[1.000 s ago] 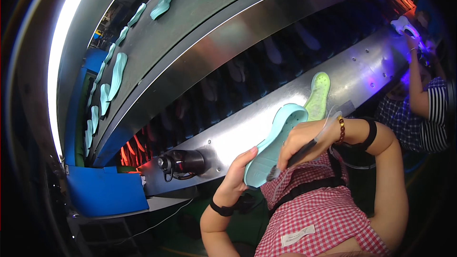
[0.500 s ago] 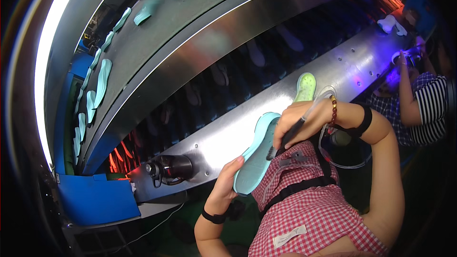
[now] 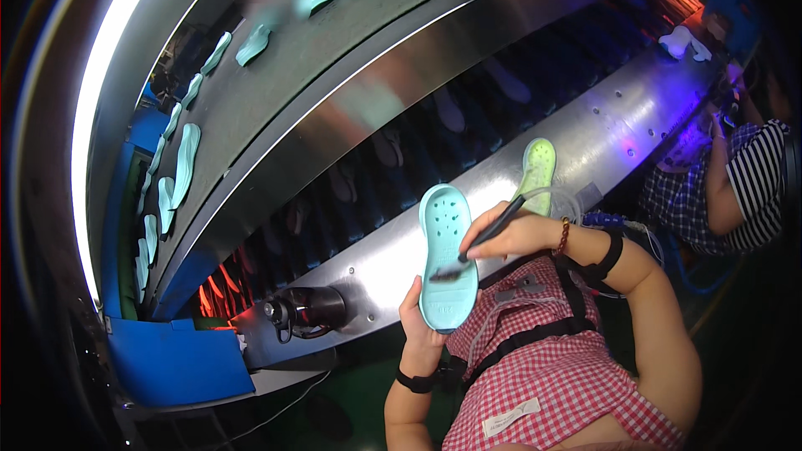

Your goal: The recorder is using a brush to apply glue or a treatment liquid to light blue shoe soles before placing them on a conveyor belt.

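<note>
Right hand (image 3: 510, 234): one, clamped in a pinch on a dark-handled brush (image 3: 493, 230), thumb and fingers together near the lower part of the handle, back of the hand upward.
Left hand (image 3: 422, 330): one, clamped on the lower end of a pale teal shoe sole (image 3: 443, 250), thumb along the left edge; remaining fingers mostly hidden underneath, their exact spread cannot be told.
Sole: one, raised before the body between the two hands, inner face up, wide holed end pointing away, lower end in the left palm.
Bristles (image 3: 449, 272): blurred, lying over the middle of the sole's inner face, apparently in contact; pressure cannot be told.
Step in hand, by judgement: brushing over that inner face, the lower half being worked. The next move seems to call for a steady left grip and a light, even stroke reaching the rim without spilling over it.
Clear tube (image 3: 568, 196): one, looping beside the right wrist, seemingly joined to the brush.
Yellow-green sole (image 3: 539, 165): one, lying on the metal ledge (image 3: 401, 259) just beyond the right hand, partly covered by it.
Dark bottle (image 3: 316, 309): one, on its side on the same ledge, leftward.
Conveyor belt (image 3: 284, 92): one, beyond, bearing several teal pieces (image 3: 189, 159).
Co-worker (image 3: 735, 184): one, far right, in a striped sleeve.
</note>
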A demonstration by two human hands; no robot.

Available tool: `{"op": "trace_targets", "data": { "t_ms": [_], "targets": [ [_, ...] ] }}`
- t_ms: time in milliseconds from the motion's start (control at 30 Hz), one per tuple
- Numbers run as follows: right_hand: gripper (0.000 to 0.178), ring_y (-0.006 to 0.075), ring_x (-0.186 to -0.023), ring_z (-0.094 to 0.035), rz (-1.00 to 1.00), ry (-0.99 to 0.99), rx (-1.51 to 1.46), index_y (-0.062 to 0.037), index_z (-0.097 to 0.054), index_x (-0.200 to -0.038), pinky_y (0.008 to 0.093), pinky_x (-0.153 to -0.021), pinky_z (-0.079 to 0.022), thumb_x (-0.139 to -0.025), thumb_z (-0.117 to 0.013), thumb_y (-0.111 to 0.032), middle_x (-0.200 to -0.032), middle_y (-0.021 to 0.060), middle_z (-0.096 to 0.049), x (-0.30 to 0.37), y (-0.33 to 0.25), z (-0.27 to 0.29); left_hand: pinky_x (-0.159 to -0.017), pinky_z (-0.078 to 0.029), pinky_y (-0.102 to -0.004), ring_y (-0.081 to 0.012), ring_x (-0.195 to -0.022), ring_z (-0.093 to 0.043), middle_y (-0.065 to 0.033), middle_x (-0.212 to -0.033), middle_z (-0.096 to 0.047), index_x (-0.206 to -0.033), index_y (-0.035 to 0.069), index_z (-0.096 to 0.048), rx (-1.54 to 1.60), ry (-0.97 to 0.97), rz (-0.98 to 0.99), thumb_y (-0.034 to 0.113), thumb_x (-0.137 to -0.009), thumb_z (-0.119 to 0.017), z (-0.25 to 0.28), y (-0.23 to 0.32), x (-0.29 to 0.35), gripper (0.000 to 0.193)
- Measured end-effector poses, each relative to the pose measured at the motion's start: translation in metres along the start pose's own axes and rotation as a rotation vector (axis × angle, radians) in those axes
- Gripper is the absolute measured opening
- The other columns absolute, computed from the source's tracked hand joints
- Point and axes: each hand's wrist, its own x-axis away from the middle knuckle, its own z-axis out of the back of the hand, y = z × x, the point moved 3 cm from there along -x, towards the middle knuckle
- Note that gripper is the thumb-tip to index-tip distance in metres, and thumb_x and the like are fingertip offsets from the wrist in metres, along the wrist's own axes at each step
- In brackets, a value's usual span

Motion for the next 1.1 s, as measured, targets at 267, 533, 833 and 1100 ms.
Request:
{"op": "trace_targets", "data": {
  "t_ms": [267, 533, 833, 1100],
  "targets": [
    [0.018, 0.0267, -0.068, -0.06, 0.613, 0.56, 0.468, -0.0018, -0.061, -0.091, 0.0304, -0.059, -0.048, -0.076, -0.061, -0.011, -0.081, 0.0145, -0.061, 0.001, 0.026, -0.029, -0.085, -0.042, -0.054, -0.0388, -0.105, -0.05, -0.0213, -0.12, -0.047, -0.125, -0.001, -0.036, 0.048, 0.036, -0.038, 0.038, -0.088, -0.033, 0.006, -0.003, -0.009, 0.053],
    [0.017, 0.0084, -0.056, -0.054, 0.297, 0.032, -0.285, 0.0013, -0.061, -0.094, 0.0199, -0.049, -0.042, -0.08, -0.057, -0.007, -0.078, 0.0079, -0.063, 0.036, -0.026, -0.012, -0.092, -0.038, -0.0483, -0.0355, -0.106, -0.05, -0.02, -0.122, -0.046, -0.128, -0.004, -0.033, -0.152, 0.056, -0.249, 0.036, -0.089, -0.03, -0.016, 0.039, 0.019, 0.056],
    [0.014, 0.0052, -0.043, -0.044, 0.242, 0.423, -0.869, 0.0044, -0.057, -0.093, 0.0162, -0.04, -0.035, -0.081, -0.053, -0.001, -0.084, 0.0133, -0.063, 0.059, 0.034, 0.029, -0.086, -0.04, -0.0576, -0.0391, -0.1, -0.052, -0.019, -0.116, -0.051, -0.121, -0.001, -0.042, -0.191, -0.326, -0.736, 0.037, -0.088, -0.026, -0.138, 0.198, 0.016, 0.052],
    [0.013, 0.0066, -0.044, -0.047, 0.199, 0.39, -0.892, 0.0037, -0.059, -0.092, 0.0168, -0.041, -0.038, -0.081, -0.056, -0.002, -0.081, 0.0113, -0.063, 0.055, 0.048, 0.021, -0.104, -0.017, -0.0515, -0.0313, -0.132, -0.014, -0.0147, -0.145, -0.006, -0.137, 0.004, 0.01, 0.329, -0.033, -0.691, 0.065, -0.08, -0.029, -0.117, 0.33, -0.036, 0.092]
  ]
}}
